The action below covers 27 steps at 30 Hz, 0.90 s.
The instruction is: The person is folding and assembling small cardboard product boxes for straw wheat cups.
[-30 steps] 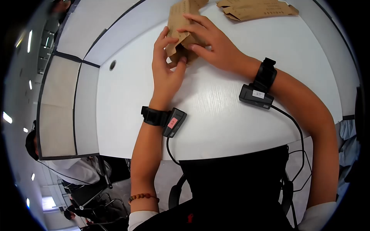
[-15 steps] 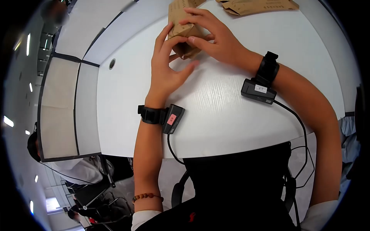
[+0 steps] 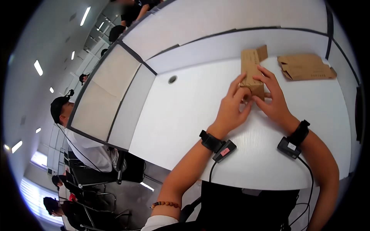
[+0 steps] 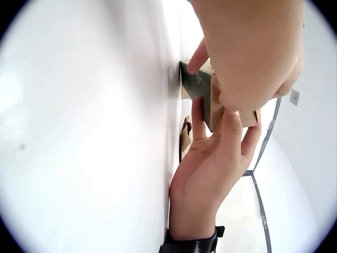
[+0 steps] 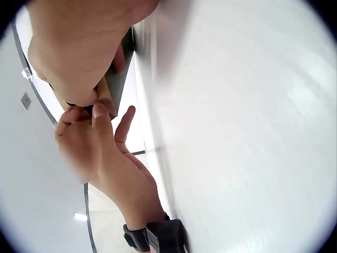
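Observation:
A long brown cardboard box (image 3: 249, 63) lies on the white desk, its near end toward me and a flap sticking out at its far end. My left hand (image 3: 233, 109) is at the near end, with one finger along the left side, the index finger bent against the end flap and the thumb held off. The right hand (image 3: 275, 102) grips the right side, fingers over the top and thumb at the near end. From the left wrist view, the box's shaded face (image 4: 200, 87) shows between the hands. In the right wrist view my fingers partly hide the end flap (image 5: 107, 99).
A second brown cardboard box (image 3: 306, 67), flattened, lies to the right near the back panel. Partitions (image 3: 235, 44) border the white desk (image 3: 185, 119). A round cable hole (image 3: 172, 79) is at the left. Cables (image 3: 308, 169) trail from the wrist cameras.
The head view has swung, so box and hands appear lower and farther right. The dark opening seen at the box's near end is now largely covered by a flap, with my left index finger bent against it.

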Each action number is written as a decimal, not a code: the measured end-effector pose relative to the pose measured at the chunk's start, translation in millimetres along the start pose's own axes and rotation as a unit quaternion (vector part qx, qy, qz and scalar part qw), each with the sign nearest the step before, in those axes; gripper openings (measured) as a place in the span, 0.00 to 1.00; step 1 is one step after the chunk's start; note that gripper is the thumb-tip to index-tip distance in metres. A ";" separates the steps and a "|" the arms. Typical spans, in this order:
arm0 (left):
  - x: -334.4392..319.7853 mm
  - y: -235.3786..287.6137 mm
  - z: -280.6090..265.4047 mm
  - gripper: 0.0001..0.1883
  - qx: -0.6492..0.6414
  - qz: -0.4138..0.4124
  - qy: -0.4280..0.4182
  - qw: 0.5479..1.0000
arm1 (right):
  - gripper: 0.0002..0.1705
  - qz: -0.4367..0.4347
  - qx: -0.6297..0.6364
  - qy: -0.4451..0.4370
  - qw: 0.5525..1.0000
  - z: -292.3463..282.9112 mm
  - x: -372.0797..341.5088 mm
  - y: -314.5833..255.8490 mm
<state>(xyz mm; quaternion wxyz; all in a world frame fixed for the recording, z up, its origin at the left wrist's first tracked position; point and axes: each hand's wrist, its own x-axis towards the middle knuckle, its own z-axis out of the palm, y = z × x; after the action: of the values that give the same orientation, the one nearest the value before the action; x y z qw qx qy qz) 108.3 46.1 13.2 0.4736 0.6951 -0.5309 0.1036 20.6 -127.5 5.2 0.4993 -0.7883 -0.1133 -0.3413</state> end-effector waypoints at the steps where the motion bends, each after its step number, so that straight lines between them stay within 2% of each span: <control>1: -0.6 2.7 -3.0 0.18 -0.016 -0.010 -0.032 0.999 | 0.34 0.002 0.000 -0.006 1.000 -2.3 0.3 -0.6; 5: -2.9 -4.3 -13.0 0.19 -0.180 -0.044 -0.073 0.980 | 0.34 0.009 -0.010 0.000 1.000 -2.9 -0.1 -1.6; 6: -0.5 -6.4 -11.8 0.15 -0.151 -0.015 -0.066 0.986 | 0.35 0.008 -0.013 0.003 1.000 -3.1 -0.3 -1.9; 9: -0.1 -1.2 -5.4 0.10 -0.106 -0.028 -0.039 0.993 | 0.36 -0.001 -0.007 -0.003 1.000 -3.1 -0.2 -2.9; 10: -0.2 -3.2 -3.7 0.14 -0.086 -0.015 -0.016 0.996 | 0.37 -0.006 -0.007 -0.009 1.000 -1.8 -0.7 -0.1; 13: -1.4 -3.4 2.8 0.17 -0.097 -0.046 0.057 0.993 | 0.37 -0.006 -0.007 -0.020 1.000 0.3 -0.7 -2.5; 16: -0.2 -3.7 8.1 0.22 -0.053 -0.036 0.090 0.994 | 0.37 -0.034 -0.070 -0.011 0.997 2.4 2.3 3.3; 19: 1.9 -7.4 20.0 0.22 -0.018 -0.051 0.132 0.990 | 0.37 0.003 -0.035 -0.007 0.999 2.3 -2.2 -2.5; 23: 4.6 -6.0 15.0 0.23 0.014 -0.029 0.111 0.993 | 0.36 -0.016 -0.042 0.000 0.999 5.8 -5.2 5.3; 27: 1.4 -4.3 13.9 0.25 -0.044 -0.046 0.075 0.995 | 0.36 -0.025 -0.038 0.013 0.999 5.1 -5.5 8.8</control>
<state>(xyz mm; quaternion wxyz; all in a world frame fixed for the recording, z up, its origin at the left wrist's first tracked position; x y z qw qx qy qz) 107.5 34.6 4.4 0.5465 0.6878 -0.4649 0.1103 23.2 -126.4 -6.1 0.4616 -0.7993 -0.1134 -0.3677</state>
